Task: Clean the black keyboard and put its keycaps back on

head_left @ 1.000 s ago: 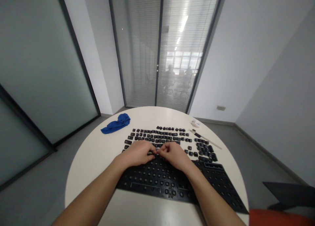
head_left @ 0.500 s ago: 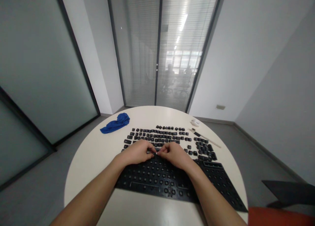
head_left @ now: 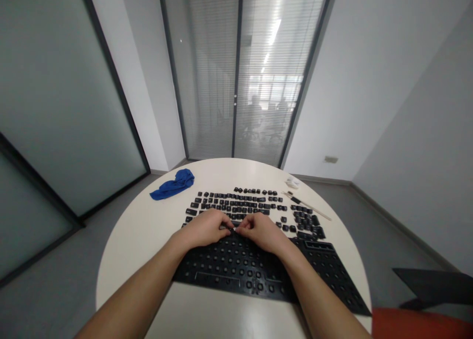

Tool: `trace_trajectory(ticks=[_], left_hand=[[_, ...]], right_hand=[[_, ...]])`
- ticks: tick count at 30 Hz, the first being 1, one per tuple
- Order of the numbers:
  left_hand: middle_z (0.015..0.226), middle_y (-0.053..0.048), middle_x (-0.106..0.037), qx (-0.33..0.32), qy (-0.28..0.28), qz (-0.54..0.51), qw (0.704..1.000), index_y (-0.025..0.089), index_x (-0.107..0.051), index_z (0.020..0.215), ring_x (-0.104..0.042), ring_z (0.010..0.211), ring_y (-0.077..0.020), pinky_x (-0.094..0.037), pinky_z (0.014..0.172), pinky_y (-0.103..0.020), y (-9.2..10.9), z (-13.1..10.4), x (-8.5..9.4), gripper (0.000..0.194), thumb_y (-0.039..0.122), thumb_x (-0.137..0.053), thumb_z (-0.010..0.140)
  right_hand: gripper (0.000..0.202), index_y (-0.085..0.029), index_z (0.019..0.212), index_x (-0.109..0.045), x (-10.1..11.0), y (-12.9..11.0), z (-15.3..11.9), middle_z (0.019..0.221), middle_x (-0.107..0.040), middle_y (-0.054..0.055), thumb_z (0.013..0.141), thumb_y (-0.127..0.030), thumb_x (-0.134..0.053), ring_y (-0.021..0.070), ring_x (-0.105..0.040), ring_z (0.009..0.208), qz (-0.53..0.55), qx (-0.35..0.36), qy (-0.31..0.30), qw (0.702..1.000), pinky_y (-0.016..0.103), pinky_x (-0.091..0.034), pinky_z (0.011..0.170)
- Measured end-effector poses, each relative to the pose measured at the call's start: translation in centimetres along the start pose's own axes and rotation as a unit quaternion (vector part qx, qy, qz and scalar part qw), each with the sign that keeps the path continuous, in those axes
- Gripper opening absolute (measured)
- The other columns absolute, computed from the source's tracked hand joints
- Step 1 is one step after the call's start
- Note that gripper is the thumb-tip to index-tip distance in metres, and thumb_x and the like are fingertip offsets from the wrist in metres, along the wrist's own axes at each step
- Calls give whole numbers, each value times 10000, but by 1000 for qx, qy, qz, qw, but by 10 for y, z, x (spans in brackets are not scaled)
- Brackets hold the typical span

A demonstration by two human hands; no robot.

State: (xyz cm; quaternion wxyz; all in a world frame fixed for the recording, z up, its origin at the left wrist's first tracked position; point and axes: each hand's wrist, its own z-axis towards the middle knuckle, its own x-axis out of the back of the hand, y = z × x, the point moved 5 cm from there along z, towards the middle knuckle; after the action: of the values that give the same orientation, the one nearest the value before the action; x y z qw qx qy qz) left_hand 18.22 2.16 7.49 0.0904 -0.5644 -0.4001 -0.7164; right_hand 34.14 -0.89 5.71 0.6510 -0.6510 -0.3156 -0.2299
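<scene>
A black keyboard base [head_left: 236,265], stripped of its keycaps, lies on the round white table. At its far edge my left hand [head_left: 210,226] and my right hand [head_left: 260,230] meet, fingertips pinched almost together. Between them is something tiny, with a pale spot, too small to make out. Loose black keycaps [head_left: 236,203] are laid out in rows just beyond my hands. More keycaps [head_left: 305,220] sit in a block to the right, past the base's number pad end [head_left: 332,272].
A crumpled blue cloth [head_left: 173,185] lies at the table's [head_left: 136,260] far left. On the far right are a thin brush [head_left: 310,206] and a small white crumpled item [head_left: 292,183]. A chair with a red seat [head_left: 417,324] stands to the right of the table.
Both hands stay in the same place, with only a slight shift of the fingertips. The keyboard base and the keycaps have not visibly moved.
</scene>
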Motion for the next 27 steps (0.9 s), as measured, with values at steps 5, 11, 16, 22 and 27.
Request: trace_trajectory(ticks=[5, 11, 16, 22, 27], left_hand=[[958, -31, -772, 8, 16, 48, 999, 272, -781, 963, -692, 914, -244, -497, 824, -337, 7, -1, 1, 212, 234, -633, 815], [958, -40, -766, 15, 16, 71, 997, 254, -772, 944, -689, 923, -243, -497, 832, -332, 15, -1, 2, 215, 190, -622, 804], [972, -36, -761, 21, 6, 86, 996, 246, -762, 960, -683, 934, -235, -489, 832, -316, 15, -1, 1, 214, 199, -617, 810], [991, -31, -754, 27, 4, 73, 997, 255, -775, 976, -674, 970, -232, -481, 867, -310, 12, -1, 2, 201, 214, -670, 809], [999, -24, -755, 55, -9, 84, 995, 272, -776, 982, -681, 961, -233, -485, 858, -311, 14, 0, 3, 209, 215, -665, 815]], right_hand=[[239, -177, 707, -716, -2, 0, 0, 672, -698, 30, 813, -385, -666, 155, -596, 625, -25, 9, 20, 999, 243, -364, 535], [258, -192, 698, -708, -5, 0, 0, 682, -707, 23, 805, -422, -665, 153, -601, 624, -30, 10, 17, 999, 241, -358, 540], [219, -186, 702, -715, -6, -2, 1, 683, -713, 27, 794, -382, -683, 150, -605, 622, -44, -7, 11, 999, 238, -367, 552], [201, -187, 711, -732, -7, -1, 1, 673, -711, 19, 770, -377, -706, 150, -608, 628, -23, -21, 12, 999, 232, -362, 534], [161, -196, 712, -752, -8, 1, 5, 675, -712, 14, 756, -344, -706, 152, -615, 644, -15, -27, 3, 1000, 229, -370, 542]])
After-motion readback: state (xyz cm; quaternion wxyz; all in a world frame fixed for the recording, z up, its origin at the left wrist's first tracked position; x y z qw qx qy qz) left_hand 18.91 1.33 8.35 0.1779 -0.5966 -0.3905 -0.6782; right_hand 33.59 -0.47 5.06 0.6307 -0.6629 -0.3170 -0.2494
